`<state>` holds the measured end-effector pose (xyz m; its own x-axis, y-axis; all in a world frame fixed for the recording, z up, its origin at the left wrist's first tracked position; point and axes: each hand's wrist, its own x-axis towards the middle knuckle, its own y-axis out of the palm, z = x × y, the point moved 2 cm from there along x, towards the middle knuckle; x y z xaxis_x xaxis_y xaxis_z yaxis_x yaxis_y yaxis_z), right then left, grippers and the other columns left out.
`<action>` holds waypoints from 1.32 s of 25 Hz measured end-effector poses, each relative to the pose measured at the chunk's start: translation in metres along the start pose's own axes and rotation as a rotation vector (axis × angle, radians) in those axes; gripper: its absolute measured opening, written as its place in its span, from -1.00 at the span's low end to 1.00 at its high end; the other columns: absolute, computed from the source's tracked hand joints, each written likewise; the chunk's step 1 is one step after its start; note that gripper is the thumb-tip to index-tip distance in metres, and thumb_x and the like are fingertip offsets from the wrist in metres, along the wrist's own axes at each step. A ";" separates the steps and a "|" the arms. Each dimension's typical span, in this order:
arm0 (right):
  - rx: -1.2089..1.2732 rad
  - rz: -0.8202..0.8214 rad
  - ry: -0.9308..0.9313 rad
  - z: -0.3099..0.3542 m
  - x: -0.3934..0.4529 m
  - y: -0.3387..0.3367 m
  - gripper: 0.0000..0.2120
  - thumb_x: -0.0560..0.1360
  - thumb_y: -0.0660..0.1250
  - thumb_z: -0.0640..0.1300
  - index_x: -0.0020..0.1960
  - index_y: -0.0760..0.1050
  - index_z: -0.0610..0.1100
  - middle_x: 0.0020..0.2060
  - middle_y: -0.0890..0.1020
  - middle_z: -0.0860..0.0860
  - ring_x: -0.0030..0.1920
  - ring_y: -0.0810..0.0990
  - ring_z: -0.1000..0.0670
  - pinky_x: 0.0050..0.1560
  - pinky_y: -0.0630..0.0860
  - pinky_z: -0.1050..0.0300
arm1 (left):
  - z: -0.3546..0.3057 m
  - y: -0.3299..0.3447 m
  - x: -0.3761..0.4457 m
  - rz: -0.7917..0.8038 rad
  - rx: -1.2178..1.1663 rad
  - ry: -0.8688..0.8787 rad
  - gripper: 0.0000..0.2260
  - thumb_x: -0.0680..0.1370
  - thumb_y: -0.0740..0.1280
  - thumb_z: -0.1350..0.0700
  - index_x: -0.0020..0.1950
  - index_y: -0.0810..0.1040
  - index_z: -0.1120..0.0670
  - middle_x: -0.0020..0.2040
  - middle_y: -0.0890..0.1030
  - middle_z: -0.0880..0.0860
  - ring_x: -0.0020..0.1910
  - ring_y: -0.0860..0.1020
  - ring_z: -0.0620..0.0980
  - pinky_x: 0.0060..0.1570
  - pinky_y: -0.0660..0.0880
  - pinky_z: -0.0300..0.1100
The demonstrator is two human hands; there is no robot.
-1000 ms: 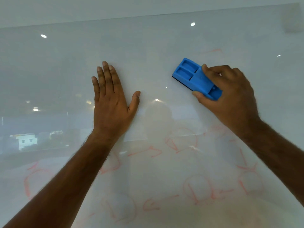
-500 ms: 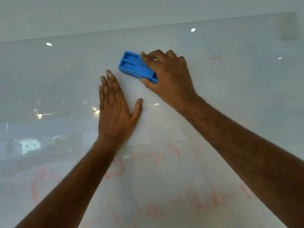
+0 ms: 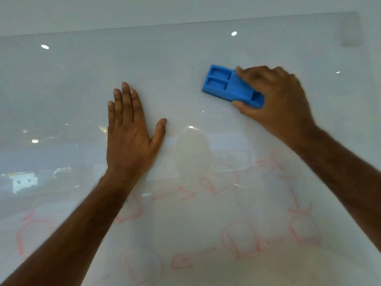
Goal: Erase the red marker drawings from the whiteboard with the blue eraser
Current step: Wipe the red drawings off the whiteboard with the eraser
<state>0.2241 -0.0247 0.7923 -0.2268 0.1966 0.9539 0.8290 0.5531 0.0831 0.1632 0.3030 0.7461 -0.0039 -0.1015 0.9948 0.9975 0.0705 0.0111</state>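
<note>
Nearest, along the lower part of the frame, faint red marker drawings (image 3: 239, 241) cover the glossy white whiteboard (image 3: 185, 58): rough circles, arrows and loops, some smeared; none forms a word or letter that can be read. Two bare forearms rise from the lower left and right corners across these marks. Left of centre, the left hand (image 3: 129, 139) lies flat on the board, palm down, fingers straight and together, thumb spread to the right, gripping nothing. In the upper right, the right hand (image 3: 278, 100), slightly blurred, clasps the blue moulded plastic eraser (image 3: 228, 85) by its right end, fingers over its top edge and thumb under its lower edge. The eraser is pressed against a bare stretch of board above the drawings, tilted down to the right; two rectangular recesses in its back are empty, and no brand shows. Farther up, round light reflections dot the board below its top edge.
</note>
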 end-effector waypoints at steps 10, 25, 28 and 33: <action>0.059 0.040 -0.045 0.010 -0.076 -0.011 -0.42 0.56 0.36 0.18 0.52 0.45 -0.03 0.32 0.59 0.01 0.12 0.55 -0.14 0.10 0.46 -0.14 | -0.002 0.001 0.001 0.009 0.047 0.098 -0.27 0.78 -0.04 -0.20 0.77 -0.03 0.31 0.79 -0.03 0.28 0.78 -0.07 0.27 0.75 -0.14 0.23; 0.114 -0.042 0.282 -0.068 0.013 -0.017 -0.35 0.53 0.41 0.20 0.55 0.39 0.01 0.39 0.56 0.04 0.27 0.56 -0.16 0.29 0.50 -0.24 | -0.002 0.003 -0.001 -0.027 0.034 0.125 -0.28 0.79 -0.03 -0.18 0.76 -0.02 0.32 0.78 -0.01 0.31 0.78 -0.04 0.28 0.76 -0.14 0.17; 0.085 0.005 0.197 -0.033 -0.021 -0.012 -0.38 0.54 0.38 0.20 0.54 0.41 0.01 0.37 0.57 0.02 0.21 0.57 -0.18 0.23 0.50 -0.20 | -0.002 0.003 -0.001 -0.022 0.022 0.125 -0.28 0.79 -0.03 -0.18 0.76 -0.02 0.31 0.78 -0.01 0.30 0.78 -0.05 0.26 0.76 -0.13 0.17; -0.001 0.103 0.044 -0.009 -0.077 -0.023 -0.40 0.61 0.33 0.20 0.58 0.35 0.01 0.37 0.55 0.03 0.23 0.53 -0.09 0.22 0.45 -0.11 | -0.003 0.004 -0.003 -0.031 0.009 0.122 -0.29 0.79 -0.02 -0.17 0.77 -0.01 0.31 0.78 -0.01 0.28 0.79 -0.05 0.24 0.76 -0.11 0.16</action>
<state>0.2267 -0.0601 0.7198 -0.1174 0.2164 0.9692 0.8471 0.5312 -0.0160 0.1671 0.3009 0.7428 -0.0258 -0.2236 0.9743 0.9963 0.0744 0.0434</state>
